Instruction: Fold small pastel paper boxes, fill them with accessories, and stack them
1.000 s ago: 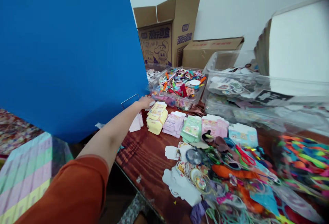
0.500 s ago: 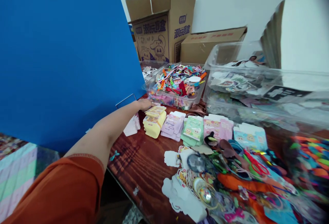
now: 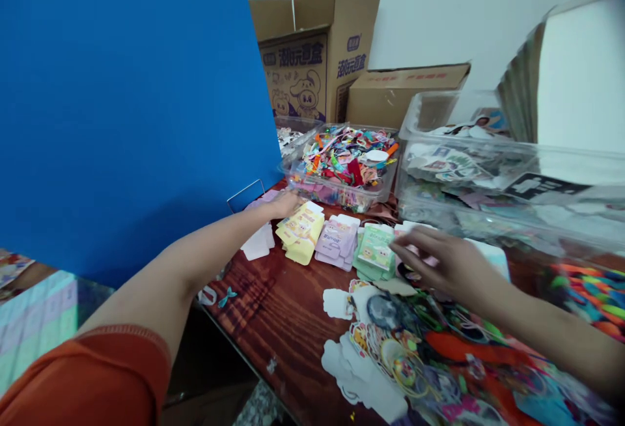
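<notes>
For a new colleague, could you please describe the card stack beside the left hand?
On the wooden table, just right of the blue board, cards lie in a row before a clear tub. The yellow stack, beside the left hand, is the only yellow one.

White plaster wall (image 3: 454,9), far. Tall open brown cardboard carton with blue print (image 3: 312,74), far centre. Low closed brown cardboard box (image 3: 407,97), beside it. Large flat blue upright panel (image 3: 131,107), left. Red-brown wood-grain tabletop (image 3: 263,322), near. Speckled stone floor (image 3: 256,406), near, below.
</notes>
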`<state>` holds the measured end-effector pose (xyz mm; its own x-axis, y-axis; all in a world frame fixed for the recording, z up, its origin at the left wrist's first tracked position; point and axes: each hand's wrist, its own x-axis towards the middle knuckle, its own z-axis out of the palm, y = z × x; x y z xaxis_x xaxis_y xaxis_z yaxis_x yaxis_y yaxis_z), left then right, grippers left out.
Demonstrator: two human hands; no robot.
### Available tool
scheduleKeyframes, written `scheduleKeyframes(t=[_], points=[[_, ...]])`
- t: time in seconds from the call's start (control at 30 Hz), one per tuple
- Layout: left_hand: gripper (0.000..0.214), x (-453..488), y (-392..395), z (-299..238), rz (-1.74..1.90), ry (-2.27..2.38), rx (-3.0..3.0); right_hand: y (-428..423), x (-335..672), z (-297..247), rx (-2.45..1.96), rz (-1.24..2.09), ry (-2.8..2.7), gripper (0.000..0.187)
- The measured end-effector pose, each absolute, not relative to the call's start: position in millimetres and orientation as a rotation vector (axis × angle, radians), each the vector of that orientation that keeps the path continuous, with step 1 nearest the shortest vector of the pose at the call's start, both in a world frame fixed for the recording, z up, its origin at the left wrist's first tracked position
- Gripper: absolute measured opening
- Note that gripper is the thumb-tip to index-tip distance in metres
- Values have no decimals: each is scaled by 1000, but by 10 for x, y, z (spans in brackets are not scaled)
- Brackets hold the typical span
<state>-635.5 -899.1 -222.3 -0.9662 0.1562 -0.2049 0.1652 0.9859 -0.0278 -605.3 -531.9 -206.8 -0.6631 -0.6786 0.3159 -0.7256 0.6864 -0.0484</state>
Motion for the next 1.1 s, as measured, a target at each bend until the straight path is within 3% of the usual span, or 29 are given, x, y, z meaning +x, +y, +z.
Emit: scheduleKeyframes(t=[0.07, 0.2, 0.4, 0.63, 1.1], points=[[51, -6259, -8963, -2214, -81, 2953, 222, -5670, -6216, -1983, 1300, 299, -2582, 28], [50, -6187, -9025, -2124, -93, 2957, 207, -6321, -6570, -1986, 1145, 90, -2511, 47], [50, -6357, -9157, -2050, -202, 2874, 148, -6485, -6868, -2128, 1004, -67, -2714, 37], [80, -6546, -9098, -2211, -334, 2770, 175, -6476, -6970, -2135, 1036, -78, -2727, 37], [82, -6766, -9278, -2338, -330, 2592, 258, -6545, -7142, -1921, 1110, -81, -2662, 36]])
